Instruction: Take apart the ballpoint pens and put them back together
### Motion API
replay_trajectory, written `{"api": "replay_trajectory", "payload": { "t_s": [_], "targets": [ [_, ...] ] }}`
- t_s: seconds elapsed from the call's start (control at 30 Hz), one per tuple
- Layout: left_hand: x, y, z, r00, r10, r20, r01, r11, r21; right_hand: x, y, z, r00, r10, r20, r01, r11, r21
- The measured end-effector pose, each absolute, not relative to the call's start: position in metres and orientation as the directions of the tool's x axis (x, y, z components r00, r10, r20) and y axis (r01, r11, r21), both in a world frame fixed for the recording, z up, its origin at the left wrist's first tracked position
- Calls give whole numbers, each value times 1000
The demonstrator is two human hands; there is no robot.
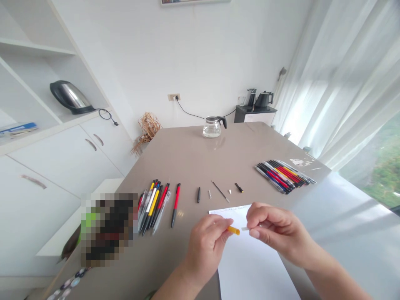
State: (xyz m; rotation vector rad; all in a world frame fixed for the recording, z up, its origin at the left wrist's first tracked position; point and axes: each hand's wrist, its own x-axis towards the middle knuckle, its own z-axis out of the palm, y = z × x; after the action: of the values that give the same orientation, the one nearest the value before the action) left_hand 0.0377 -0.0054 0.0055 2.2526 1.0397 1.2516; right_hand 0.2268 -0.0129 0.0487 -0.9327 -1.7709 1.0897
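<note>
My left hand (209,235) is closed around a yellow pen barrel (233,230), its open end facing right. My right hand (275,227) pinches a small whitish piece (245,228), which points at that opening with a slight gap between them. Both hands are above a white paper pad (246,258). Beyond it lie loose pen parts: a black grip section (198,195), a small spring (210,194), a dark ink refill (220,191), a tiny white piece (230,191) and a black clip piece (239,188).
Several pens (153,206) lie at left, with a red-and-black pen (176,205) beside them. A larger row of pens (283,175) is at right. A glass pot (212,127) stands near the table's far edge. A blurred patch (109,229) covers something at left.
</note>
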Motion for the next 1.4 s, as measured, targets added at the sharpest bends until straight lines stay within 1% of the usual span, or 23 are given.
{"api": "replay_trajectory", "payload": {
  "t_s": [0.13,0.2,0.37,0.53,0.87,1.03,1.13,1.2,1.23,1.27,1.33,1.4],
  "targets": [
    [39,-4,0,306,760,573,447,-646,619,226,-13,46,-427,863,271,266,406,-874],
    [39,-3,-2,302,763,572,448,-643,621,227,-12,47,-424,860,284,303,430,-850],
    [39,-3,-3,304,780,546,457,-623,635,231,-9,46,-381,868,319,328,450,-831],
    [40,-3,-3,322,788,525,453,-615,645,232,-7,45,-424,857,294,352,455,-818],
    [40,-3,-3,350,824,446,468,-566,679,228,-5,37,-447,846,291,315,453,-834],
    [40,-4,0,353,867,352,430,-484,762,228,-3,35,-452,827,335,248,477,-843],
    [39,-4,5,333,908,256,304,-360,882,229,-3,36,-388,856,341,220,446,-868],
    [38,-2,7,311,941,133,153,-187,970,231,-3,36,-314,886,342,213,417,-884],
    [37,-1,8,302,952,58,61,-79,995,232,-2,36,-280,898,339,213,403,-890],
    [36,0,9,296,955,-15,-38,28,999,232,-2,35,-252,908,335,216,390,-895],
    [33,3,9,299,947,-118,-232,192,954,234,-1,34,-210,925,317,229,362,-904],
    [31,5,9,305,940,-153,-368,265,891,234,1,33,-190,935,299,247,340,-907]
  ]
}}
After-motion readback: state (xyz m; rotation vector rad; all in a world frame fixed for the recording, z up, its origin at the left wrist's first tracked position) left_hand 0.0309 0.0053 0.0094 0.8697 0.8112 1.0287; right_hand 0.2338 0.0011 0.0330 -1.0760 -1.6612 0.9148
